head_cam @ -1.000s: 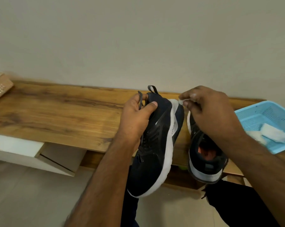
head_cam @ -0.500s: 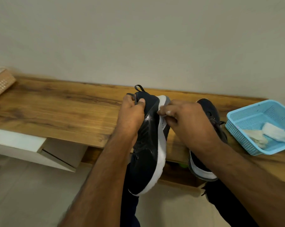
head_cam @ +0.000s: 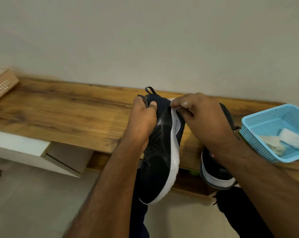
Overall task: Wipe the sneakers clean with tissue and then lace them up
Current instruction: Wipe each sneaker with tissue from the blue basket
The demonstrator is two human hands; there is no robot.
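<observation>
Head view down onto a long wooden desk (head_cam: 59,109) against a plain wall. Left hand (head_cam: 143,117) gripping the heel end of a dark sneaker (head_cam: 155,158), fingers curled round the collar, thumb on the upper; sneaker held tilted on its side, white sole edge facing right, toe hanging past the desk's front edge. Right hand (head_cam: 202,117) pinching a small white tissue (head_cam: 175,107) against the sole edge near the heel. Second sneaker (head_cam: 215,170) lying on the desk just beside, partly hidden by the right forearm, one end overhanging the front edge. Blue mesh basket (head_cam: 258,124) at far right holding crumpled used tissues (head_cam: 291,138). Left stretch of the desk bare wood, a perforated box (head_cam: 1,85) at its far left end.
</observation>
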